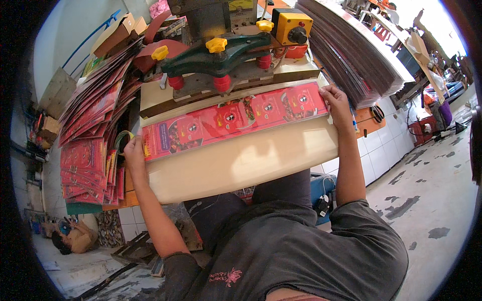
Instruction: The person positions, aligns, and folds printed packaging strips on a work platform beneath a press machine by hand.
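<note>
A long red printed sheet [226,120] with food pictures and a glossy surface lies across the pale machine bed [246,163]. My left hand [134,153] grips its left end, thumb on top. At the sheet's right end, my right hand [337,103] pinches the corner between thumb and fingers. The fingers under both ends are partly hidden. Just beyond the sheet stands a dark green press head [216,57] with yellow star knobs and red round feet. A tape roll [124,142] is beside my left hand.
Stacked red printed sheets [88,155] fan out at the left. A tall pile of large boards [356,55] stands at the right, near scissors [377,113]. A yellow control box [292,27] with a black knob sits by the press. Another person [75,238] is at the lower left.
</note>
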`<state>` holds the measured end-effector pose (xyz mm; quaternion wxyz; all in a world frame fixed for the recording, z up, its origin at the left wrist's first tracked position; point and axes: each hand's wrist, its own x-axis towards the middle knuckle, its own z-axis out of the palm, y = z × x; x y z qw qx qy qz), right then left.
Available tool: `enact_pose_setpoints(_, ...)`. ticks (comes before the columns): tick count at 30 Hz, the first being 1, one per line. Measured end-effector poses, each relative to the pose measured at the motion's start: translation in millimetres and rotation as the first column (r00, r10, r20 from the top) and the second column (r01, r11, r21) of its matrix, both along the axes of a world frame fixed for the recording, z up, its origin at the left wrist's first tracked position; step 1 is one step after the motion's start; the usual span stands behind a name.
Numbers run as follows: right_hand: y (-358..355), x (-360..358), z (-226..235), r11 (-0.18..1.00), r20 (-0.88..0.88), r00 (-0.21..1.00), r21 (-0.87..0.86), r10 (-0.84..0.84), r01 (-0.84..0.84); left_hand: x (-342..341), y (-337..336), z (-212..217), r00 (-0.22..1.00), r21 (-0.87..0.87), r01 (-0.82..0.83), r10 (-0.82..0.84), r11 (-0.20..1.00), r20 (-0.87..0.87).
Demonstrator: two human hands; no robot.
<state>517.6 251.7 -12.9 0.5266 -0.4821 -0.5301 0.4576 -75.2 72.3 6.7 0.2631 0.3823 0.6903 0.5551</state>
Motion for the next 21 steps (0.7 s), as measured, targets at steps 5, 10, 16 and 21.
enact_pose_setpoints(5,-11,-6,15,1.0,0.007,1.0,0.021,0.005,-0.005,8,4,-3,0.993,0.086,-0.06,0.068,0.994,-0.094)
enact_pose_setpoints(10,-12,-11,18,0.998,0.08,0.995,0.04,-0.06,0.057,-2,4,-13,0.855,0.131,-0.15,0.196,0.98,-0.481)
enact_pose_setpoints(16,-9,-7,13,0.994,0.037,0.999,0.103,-0.04,0.036,9,6,-4,0.812,0.245,-0.23,0.324,0.942,-0.485)
enact_pose_setpoints(21,-6,-8,8,0.993,-0.008,0.999,0.104,-0.047,0.047,6,1,0,0.8,0.248,-0.216,0.317,0.944,-0.51)
